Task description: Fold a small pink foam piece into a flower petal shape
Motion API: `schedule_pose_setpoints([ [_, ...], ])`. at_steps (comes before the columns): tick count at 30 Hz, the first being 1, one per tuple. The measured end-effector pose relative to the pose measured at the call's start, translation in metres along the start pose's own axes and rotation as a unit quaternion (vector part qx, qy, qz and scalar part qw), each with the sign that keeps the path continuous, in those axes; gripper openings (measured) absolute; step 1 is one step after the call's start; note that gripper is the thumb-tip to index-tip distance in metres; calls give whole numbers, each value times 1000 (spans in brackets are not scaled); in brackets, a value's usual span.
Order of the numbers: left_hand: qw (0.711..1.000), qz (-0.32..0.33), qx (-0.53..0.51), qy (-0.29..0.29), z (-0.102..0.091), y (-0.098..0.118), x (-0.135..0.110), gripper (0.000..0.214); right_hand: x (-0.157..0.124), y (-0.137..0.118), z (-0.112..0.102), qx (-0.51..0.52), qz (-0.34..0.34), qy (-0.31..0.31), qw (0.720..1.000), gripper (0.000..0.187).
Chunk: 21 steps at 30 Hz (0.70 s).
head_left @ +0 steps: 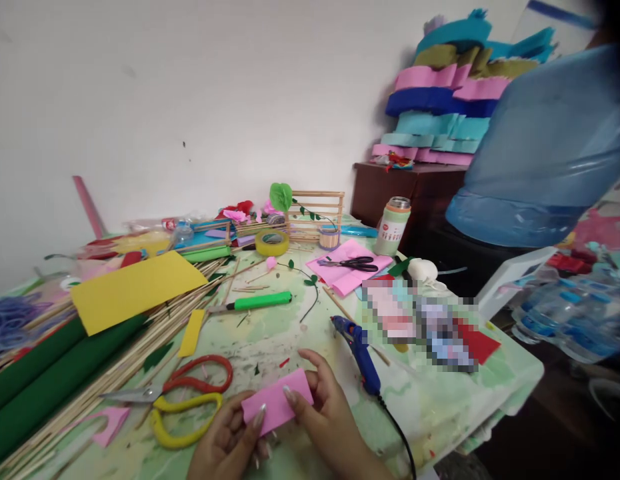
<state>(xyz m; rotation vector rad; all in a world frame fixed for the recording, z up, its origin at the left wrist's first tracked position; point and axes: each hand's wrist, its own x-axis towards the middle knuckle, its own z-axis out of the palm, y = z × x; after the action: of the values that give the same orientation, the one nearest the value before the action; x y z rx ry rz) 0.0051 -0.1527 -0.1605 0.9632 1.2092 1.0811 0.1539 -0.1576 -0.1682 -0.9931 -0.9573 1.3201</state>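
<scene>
Between my two hands is a small pink paper rectangle (276, 403), held up over the near part of the table. My left hand (230, 433) pinches its left end, thumb on top. At the right end my right hand (327, 413) grips it with the thumb on the face and fingers behind. Left of my hands lie open scissors (160, 393) with one red and one yellow handle loop. A blue hot glue gun (360, 353) rests to the right, its black cord running toward me. Beyond my hands is a green-handled knife (263, 301).
Bamboo sticks (125, 360), green rolls (60, 360) and a yellow sheet (140, 290) cover the left side. Further back are yellow tape (271, 243), a small stick rack (315, 207), black scissors (357, 264) on pink paper and a bottle (393, 227). A large water jug (535, 147) stands at right.
</scene>
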Motion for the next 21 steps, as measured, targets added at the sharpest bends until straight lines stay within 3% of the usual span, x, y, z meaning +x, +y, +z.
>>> schedule_pose_setpoints([
  [2, 1000, 14, -11, 22, -1, 1, -1, 65, 0, -3, 0, -11, 16, -3, 1000, 72],
  [7, 997, 20, -22, 67, -4, 0, -5, 64, -2, -4, -1, -74, 20, -1, 997, 50],
  [13, 999, -8, -3, 39, -7, 5, -4, 66, -8, 1, -6, -127, -8, 24, 992, 45],
  [17, 998, 9, -16, 54, 3, 14, -11, 64, -10, -2, -7, -134, -7, 18, 991, 39],
  [21, 997, 13, 36, 71, 9, 18, -16, 59, -8, -5, -5, -197, -35, -7, 980, 28],
])
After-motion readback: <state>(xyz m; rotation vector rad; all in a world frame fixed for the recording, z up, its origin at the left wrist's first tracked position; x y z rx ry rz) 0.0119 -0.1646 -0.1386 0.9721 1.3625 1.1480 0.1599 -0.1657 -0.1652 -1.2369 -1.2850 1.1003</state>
